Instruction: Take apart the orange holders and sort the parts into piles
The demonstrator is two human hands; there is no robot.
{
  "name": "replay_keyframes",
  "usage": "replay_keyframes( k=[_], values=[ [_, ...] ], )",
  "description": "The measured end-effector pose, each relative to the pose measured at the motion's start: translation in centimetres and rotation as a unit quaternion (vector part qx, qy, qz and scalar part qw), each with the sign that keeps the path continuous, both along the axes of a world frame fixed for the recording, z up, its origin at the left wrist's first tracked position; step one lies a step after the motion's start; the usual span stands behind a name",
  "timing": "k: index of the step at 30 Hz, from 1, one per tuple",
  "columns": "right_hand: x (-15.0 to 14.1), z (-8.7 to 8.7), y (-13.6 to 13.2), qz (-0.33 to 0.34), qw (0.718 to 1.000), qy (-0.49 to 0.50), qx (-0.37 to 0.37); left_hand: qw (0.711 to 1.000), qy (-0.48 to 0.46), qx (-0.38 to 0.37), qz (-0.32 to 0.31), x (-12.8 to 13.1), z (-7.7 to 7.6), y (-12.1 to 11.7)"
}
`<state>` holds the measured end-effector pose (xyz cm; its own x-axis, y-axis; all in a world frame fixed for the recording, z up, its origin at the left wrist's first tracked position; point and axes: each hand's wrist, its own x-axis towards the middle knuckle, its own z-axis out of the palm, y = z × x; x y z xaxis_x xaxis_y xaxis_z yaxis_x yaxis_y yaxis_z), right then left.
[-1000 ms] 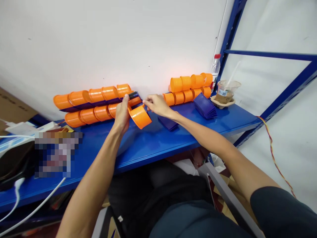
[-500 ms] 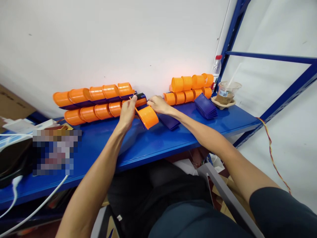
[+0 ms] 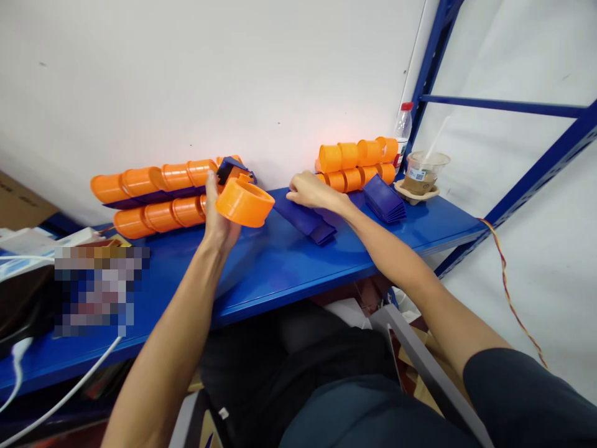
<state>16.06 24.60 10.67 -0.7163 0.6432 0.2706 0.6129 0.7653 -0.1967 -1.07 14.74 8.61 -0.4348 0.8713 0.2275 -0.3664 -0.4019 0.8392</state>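
Note:
My left hand (image 3: 218,214) is closed around an orange plastic ring (image 3: 245,204), lifted above the shelf with its opening tilted up. A dark blue flat piece (image 3: 229,167) sticks up behind the ring, by my thumb. My right hand (image 3: 308,190) is over the shelf with its fingers curled in. Its fingertips are at the far end of dark blue strips (image 3: 305,221), and what they pinch, if anything, is hidden. Left of my left hand, orange cups (image 3: 152,183) lie in two rows with blue strips between. More orange cups (image 3: 349,155) are stacked at the right.
On the blue shelf (image 3: 261,267), a stack of blue pieces (image 3: 385,199) lies beside a drink cup (image 3: 422,171) in a carton holder. A red-capped bottle (image 3: 403,130) is behind. White cables (image 3: 93,367) and a dark object (image 3: 28,298) occupy the left end.
My left hand has moved left and turned, carrying the orange ring so its opening faces up. My right hand has come away from the ring to the blue strips.

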Motion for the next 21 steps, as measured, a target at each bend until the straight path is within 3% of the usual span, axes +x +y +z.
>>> replay_keyframes(
  k=[7, 14, 17, 21],
  values=[
    [2.2, 0.1, 1.2, -0.063, 0.993, -0.1, -0.031, 0.999, -0.034, -0.004, 0.017, 0.2, -0.4, 0.4],
    [2.0, -0.1, 0.3, -0.061, 0.987, -0.145, -0.039, 1.0, -0.012, 0.004, 0.016, 0.0, -0.9, 0.5],
    [2.1, -0.1, 0.7, -0.067, 0.992, -0.107, -0.009, 1.0, -0.009, 0.007, 0.026, -0.1, -1.2, 0.7],
    [1.6, 0.2, 0.0, -0.064, 0.99, 0.054, 0.115, 0.998, 0.017, 0.01, 0.058, -0.1, -1.4, 0.8]
  ],
)
